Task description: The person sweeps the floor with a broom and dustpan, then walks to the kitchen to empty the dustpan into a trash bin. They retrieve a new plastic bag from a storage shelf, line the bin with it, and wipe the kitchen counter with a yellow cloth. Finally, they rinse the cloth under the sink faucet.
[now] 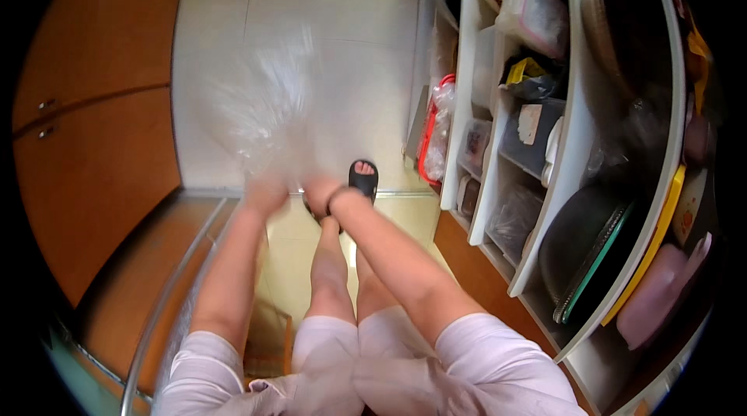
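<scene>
A clear plastic bag (274, 95), strongly blurred by motion, spreads out over the pale floor ahead of me. My left hand (267, 194) is at its lower left edge, with the fingers blurred into the film. Close beside it on the right, my right hand (321, 191) also meets the lower end of the bag; a dark band circles that wrist. Both hands appear closed on the plastic. Below them are my feet in black open-toed sandals (363, 179), one partly hidden by the right hand.
To the right, white shelves (560, 153) hold plastic boxes, a red-rimmed container (435, 130), bags and a black item with green trim (595, 264). Orange-brown cabinet doors (99, 124) stand at the left. A metal rail (169, 299) runs near my left arm. Pale floor tiles (350, 1) lie ahead.
</scene>
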`<state>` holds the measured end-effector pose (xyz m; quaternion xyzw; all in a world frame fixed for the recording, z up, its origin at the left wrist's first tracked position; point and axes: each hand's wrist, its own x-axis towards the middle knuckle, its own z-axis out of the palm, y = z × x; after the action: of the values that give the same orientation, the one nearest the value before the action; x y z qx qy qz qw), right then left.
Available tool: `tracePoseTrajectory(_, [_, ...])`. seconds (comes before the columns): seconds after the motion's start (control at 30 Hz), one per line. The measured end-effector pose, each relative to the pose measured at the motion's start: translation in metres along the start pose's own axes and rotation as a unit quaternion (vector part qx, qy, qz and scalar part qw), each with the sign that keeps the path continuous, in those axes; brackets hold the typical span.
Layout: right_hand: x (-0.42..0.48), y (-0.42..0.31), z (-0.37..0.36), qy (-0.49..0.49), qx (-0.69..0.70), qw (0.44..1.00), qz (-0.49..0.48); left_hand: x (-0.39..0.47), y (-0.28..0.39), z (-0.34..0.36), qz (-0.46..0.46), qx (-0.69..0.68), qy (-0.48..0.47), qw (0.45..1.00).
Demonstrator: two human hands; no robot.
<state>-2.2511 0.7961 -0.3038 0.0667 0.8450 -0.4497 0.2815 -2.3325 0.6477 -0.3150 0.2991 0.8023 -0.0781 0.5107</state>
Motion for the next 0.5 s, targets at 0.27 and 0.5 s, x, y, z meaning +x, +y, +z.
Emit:
tracePoseTrajectory(0.27, [-0.126, 0.12, 0.104, 0.111, 0.429, 0.797, 0.41, -0.063, -0.018, 0.115, -0.136, -0.415, 0.16, 0.885])
tracePoseTrajectory(0.5, [-0.175, 0.115, 0.068, 0.264, 0.439, 0.833, 0.208, -0.058, -0.016, 0.091, -0.127, -0.743, 0.207, 0.624])
